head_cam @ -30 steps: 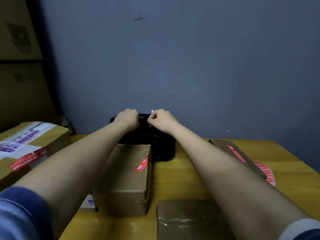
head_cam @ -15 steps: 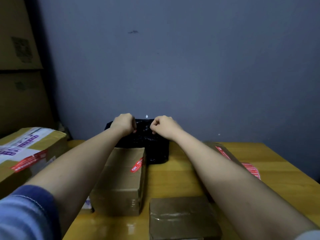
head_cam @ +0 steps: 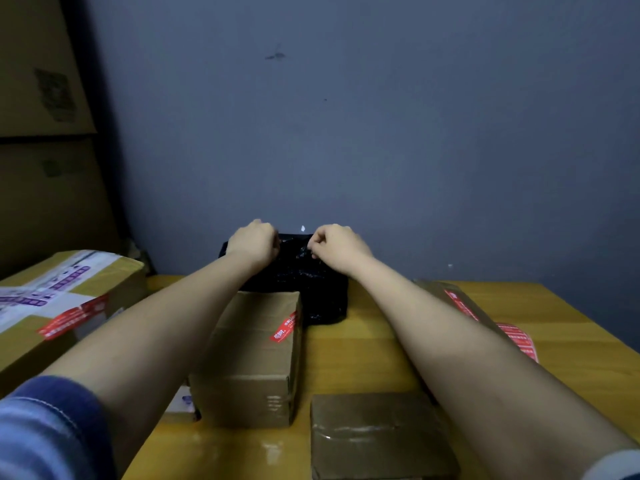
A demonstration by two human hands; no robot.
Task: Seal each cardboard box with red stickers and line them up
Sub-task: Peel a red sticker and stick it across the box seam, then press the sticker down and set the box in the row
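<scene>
A black plastic-wrapped parcel (head_cam: pixel 304 282) stands at the back of the table against the wall. My left hand (head_cam: pixel 254 242) grips its top left with curled fingers, and my right hand (head_cam: pixel 337 245) pinches its top right. In front of it lies a brown cardboard box (head_cam: pixel 252 355) with a red sticker (head_cam: pixel 284 328) over its right top edge. A flat taped box (head_cam: pixel 377 434) lies at the front. A larger box (head_cam: pixel 59 306) at the left carries a red sticker (head_cam: pixel 71 319).
A flat box with a red sticker (head_cam: pixel 460 303) lies at the right, partly behind my right forearm, beside a sheet of red stickers (head_cam: pixel 519 337). Tall cardboard boxes (head_cam: pixel 41 133) are stacked at the far left. The yellow wooden table (head_cam: pixel 360 348) ends at the grey wall.
Both hands stay on the top of the black parcel; the right hand's fingers have shifted slightly. The view has shifted a little; the boxes have not moved.
</scene>
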